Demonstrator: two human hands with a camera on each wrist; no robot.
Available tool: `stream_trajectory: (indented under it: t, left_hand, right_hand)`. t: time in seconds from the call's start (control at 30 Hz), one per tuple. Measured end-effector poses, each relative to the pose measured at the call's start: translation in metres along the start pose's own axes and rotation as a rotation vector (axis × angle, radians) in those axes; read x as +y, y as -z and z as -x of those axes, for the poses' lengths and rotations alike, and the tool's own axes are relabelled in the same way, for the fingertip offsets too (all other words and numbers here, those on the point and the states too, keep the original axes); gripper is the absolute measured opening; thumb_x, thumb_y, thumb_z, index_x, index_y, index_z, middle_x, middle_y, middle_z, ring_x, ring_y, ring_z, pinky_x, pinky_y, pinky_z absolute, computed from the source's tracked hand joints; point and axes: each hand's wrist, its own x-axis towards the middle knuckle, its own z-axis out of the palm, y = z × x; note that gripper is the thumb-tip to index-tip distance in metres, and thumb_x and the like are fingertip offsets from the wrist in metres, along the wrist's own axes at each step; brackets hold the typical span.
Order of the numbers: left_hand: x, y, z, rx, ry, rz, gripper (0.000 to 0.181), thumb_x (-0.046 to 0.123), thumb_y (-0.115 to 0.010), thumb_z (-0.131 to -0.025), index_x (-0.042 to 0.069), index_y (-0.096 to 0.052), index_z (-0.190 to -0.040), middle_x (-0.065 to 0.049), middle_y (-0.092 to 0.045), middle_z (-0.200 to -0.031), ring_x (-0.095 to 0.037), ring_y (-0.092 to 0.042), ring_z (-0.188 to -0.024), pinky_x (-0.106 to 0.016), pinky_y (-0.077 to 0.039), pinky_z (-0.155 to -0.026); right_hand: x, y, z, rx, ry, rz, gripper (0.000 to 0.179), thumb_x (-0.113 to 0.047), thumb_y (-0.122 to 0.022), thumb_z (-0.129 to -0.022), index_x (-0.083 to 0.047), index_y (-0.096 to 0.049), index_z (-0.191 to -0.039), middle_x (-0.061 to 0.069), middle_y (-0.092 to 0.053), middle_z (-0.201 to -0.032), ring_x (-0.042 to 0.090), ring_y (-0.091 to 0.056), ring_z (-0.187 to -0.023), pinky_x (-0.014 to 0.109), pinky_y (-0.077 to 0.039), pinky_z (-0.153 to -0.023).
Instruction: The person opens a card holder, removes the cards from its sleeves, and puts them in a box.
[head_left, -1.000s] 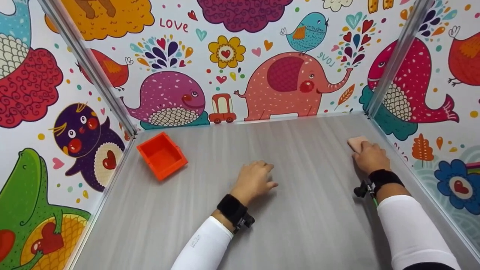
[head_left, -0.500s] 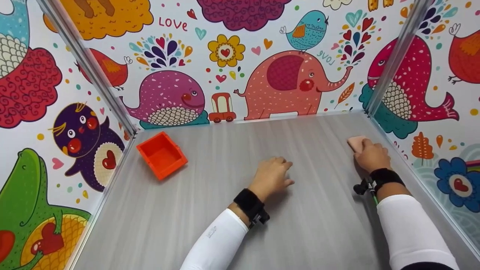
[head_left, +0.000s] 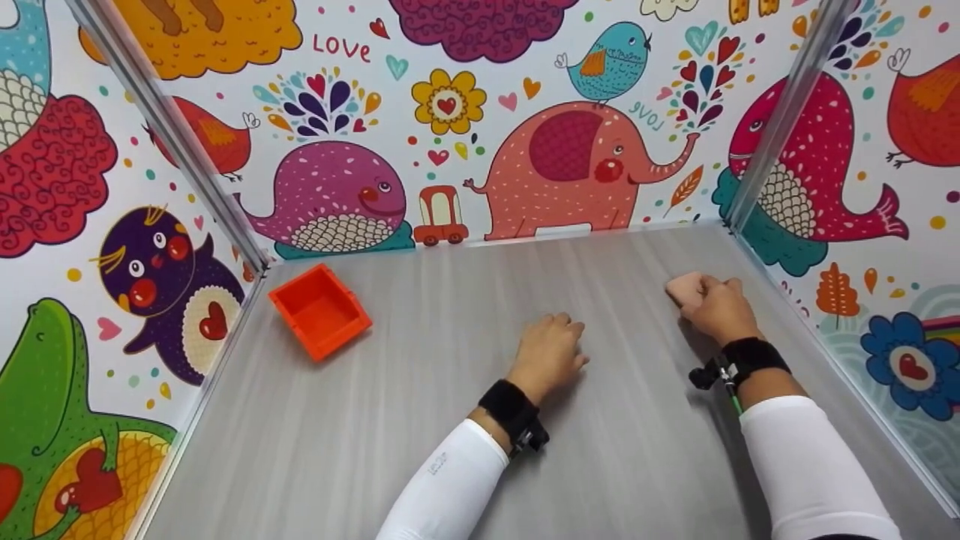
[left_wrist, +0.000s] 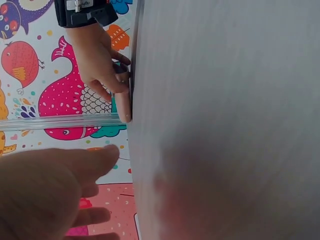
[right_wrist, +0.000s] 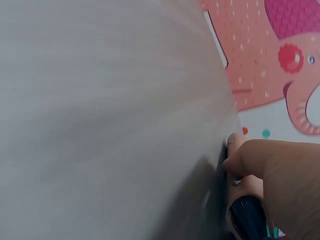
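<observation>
My right hand (head_left: 724, 309) pinches a small, flat, pale pink item (head_left: 683, 289) near the far right of the table. In the right wrist view, the thumb presses this pink item (right_wrist: 246, 189), where a dark blue opening or end and small shiny spots show. Its exact kind I cannot tell. From the left wrist view, the pink item (left_wrist: 124, 106) looks thin and long, held close over the tabletop. My left hand (head_left: 550, 354) is near the middle of the table, fingers relaxed and slightly bent, holding nothing.
An orange square open box (head_left: 330, 349) stands at the back left of the grey table (head_left: 450, 292). Patterned walls with cartoon animals (head_left: 562, 172) enclose the back and both sides, with metal posts (head_left: 780, 127) at the corners.
My left hand has moved right and then slowed to near rest. My right hand, gripping the pink item, has shifted a little to the left.
</observation>
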Motion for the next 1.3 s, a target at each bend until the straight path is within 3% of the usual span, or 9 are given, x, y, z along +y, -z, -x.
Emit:
stream_trajectory:
  t: [0.27, 0.4, 0.53, 0.83, 1.07, 1.3]
  left_hand:
    - [-0.01, -0.003, -0.005, 0.041, 0.059, -0.016, 0.055, 0.059, -0.066, -0.11, 0.019, -0.073, -0.147, -0.002, -0.077, -0.131, -0.023, -0.074, -0.119, -0.044, -0.065, -0.094]
    - [-0.02, -0.002, -0.004, 0.061, 0.096, 0.018, 0.051, 0.056, -0.061, -0.114, 0.017, -0.074, -0.143, -0.004, -0.077, -0.127, -0.025, -0.075, -0.119, -0.046, -0.065, -0.092]
    - [-0.035, -0.001, -0.004, 0.094, 0.15, 0.094, 0.047, 0.052, -0.061, -0.115, 0.014, -0.076, -0.139, -0.007, -0.078, -0.128, -0.028, -0.075, -0.121, -0.05, -0.065, -0.095]
    - [-0.069, 0.005, 0.0, 0.156, 0.288, 0.35, 0.055, 0.042, -0.06, -0.117, 0.003, -0.064, -0.155, -0.02, -0.073, -0.148, -0.038, -0.07, -0.138, -0.053, -0.058, -0.115]
    - [-0.091, 0.006, 0.011, 0.231, 0.346, 0.416, 0.054, 0.035, -0.063, -0.116, 0.0, -0.061, -0.157, -0.025, -0.075, -0.141, -0.043, -0.072, -0.133, -0.057, -0.059, -0.111]
    - [-0.101, 0.002, 0.023, 0.268, 0.358, 0.611, 0.045, 0.025, -0.063, -0.116, -0.001, -0.06, -0.153, -0.02, -0.077, -0.132, -0.036, -0.076, -0.121, -0.054, -0.061, -0.105]
  right_hand:
    - [-0.05, -0.03, -0.002, 0.023, 0.112, -0.066, 0.089, -0.028, -0.079, -0.098, 0.006, -0.04, -0.171, 0.039, -0.049, -0.15, 0.049, -0.057, -0.126, 0.066, -0.046, -0.122]
    - [-0.079, -0.051, -0.001, 0.037, 0.169, -0.108, 0.087, -0.028, -0.084, -0.098, 0.006, -0.045, -0.168, 0.036, -0.054, -0.151, 0.048, -0.06, -0.131, 0.064, -0.048, -0.123]
    - [-0.11, -0.069, 0.003, 0.057, 0.255, -0.158, 0.083, -0.024, -0.087, -0.096, 0.008, -0.052, -0.164, 0.036, -0.058, -0.149, 0.05, -0.063, -0.133, 0.064, -0.05, -0.121]
    - [-0.171, -0.101, 0.022, 0.074, 0.411, -0.253, 0.069, -0.015, -0.091, -0.09, 0.01, -0.066, -0.149, 0.031, -0.069, -0.137, 0.045, -0.066, -0.127, 0.06, -0.056, -0.113]
    - [-0.202, -0.123, 0.037, 0.052, 0.434, -0.314, 0.066, -0.017, -0.094, -0.087, 0.008, -0.069, -0.143, 0.026, -0.07, -0.134, 0.041, -0.066, -0.125, 0.055, -0.059, -0.109]
    - [-0.217, -0.144, 0.052, 0.057, 0.443, -0.343, 0.064, -0.024, -0.094, -0.088, 0.007, -0.071, -0.139, 0.026, -0.07, -0.136, 0.041, -0.066, -0.13, 0.055, -0.056, -0.113]
